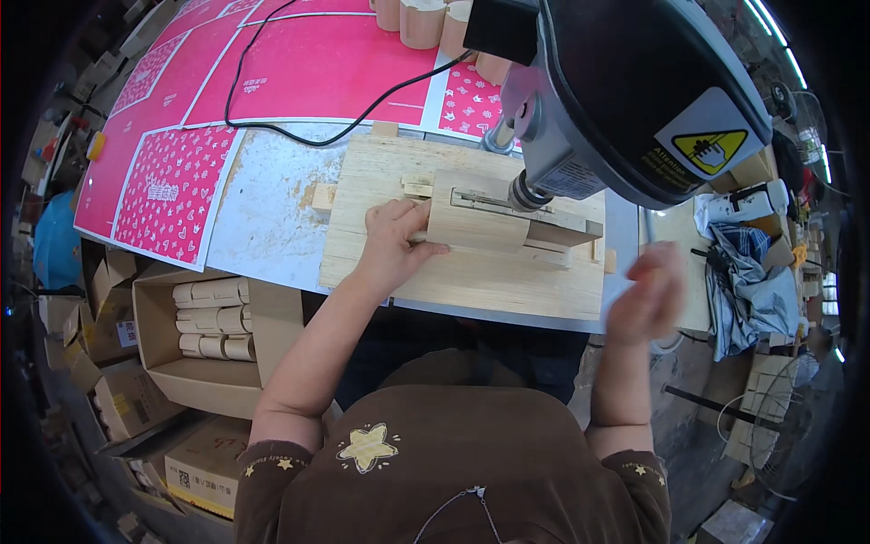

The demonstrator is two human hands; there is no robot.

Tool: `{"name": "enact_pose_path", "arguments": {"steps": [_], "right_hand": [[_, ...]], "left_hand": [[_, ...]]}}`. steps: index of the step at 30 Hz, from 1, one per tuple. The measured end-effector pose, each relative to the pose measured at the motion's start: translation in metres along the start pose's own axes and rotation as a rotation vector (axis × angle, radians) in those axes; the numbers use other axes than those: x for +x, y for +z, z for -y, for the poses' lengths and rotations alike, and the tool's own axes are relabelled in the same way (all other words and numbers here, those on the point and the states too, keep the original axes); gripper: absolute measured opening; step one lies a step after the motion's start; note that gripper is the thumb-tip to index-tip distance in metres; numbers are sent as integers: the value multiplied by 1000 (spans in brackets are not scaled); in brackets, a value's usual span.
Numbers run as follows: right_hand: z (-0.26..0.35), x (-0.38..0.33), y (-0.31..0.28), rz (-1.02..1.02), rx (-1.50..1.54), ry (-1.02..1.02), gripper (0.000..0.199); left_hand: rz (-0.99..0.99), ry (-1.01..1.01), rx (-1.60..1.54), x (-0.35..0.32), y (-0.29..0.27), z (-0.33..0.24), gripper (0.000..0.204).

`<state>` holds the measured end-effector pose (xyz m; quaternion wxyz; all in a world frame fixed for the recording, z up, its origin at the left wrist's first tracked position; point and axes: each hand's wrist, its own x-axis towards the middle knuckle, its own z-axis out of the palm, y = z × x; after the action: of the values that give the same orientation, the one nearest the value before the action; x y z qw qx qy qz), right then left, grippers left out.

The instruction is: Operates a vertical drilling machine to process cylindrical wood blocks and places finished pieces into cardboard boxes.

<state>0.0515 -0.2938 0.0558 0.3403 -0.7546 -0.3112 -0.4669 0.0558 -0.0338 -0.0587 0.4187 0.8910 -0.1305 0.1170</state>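
Note:
A pale, rounded wooden piece [478,224] lies on a jig with a slotted metal bar [507,202] across it, on a light wooden board [435,276]. My left hand [399,238] grips its left end, with the thumb along the near side and the fingers behind. Above the bar hangs the black head of a drill press [652,100], its chuck [526,193] close over the metal bar. My right hand [645,295] is off the board's right edge, smeared by motion; its fingers cannot be made out and nothing shows in it.
Several rounded wooden pieces [422,23] stand at the back on pink printed sheets [335,68]. A black cable [317,143] crosses the table. On the left, an open cardboard box [163,354] holds more wooden pieces. Grey cloth [752,290] hangs at the right.

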Motion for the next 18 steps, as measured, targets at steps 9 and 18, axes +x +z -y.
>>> {"name": "enact_pose_path", "arguments": {"steps": [9, 18], "right_hand": [[-64, 141, -1, 144, -343, -273, 16], [37, 65, -17, 211, -195, 308, 14]], "left_hand": [[8, 45, 4, 8, 27, -23, 51], [2, 3, -30, 5, 26, -21, 47]]}}
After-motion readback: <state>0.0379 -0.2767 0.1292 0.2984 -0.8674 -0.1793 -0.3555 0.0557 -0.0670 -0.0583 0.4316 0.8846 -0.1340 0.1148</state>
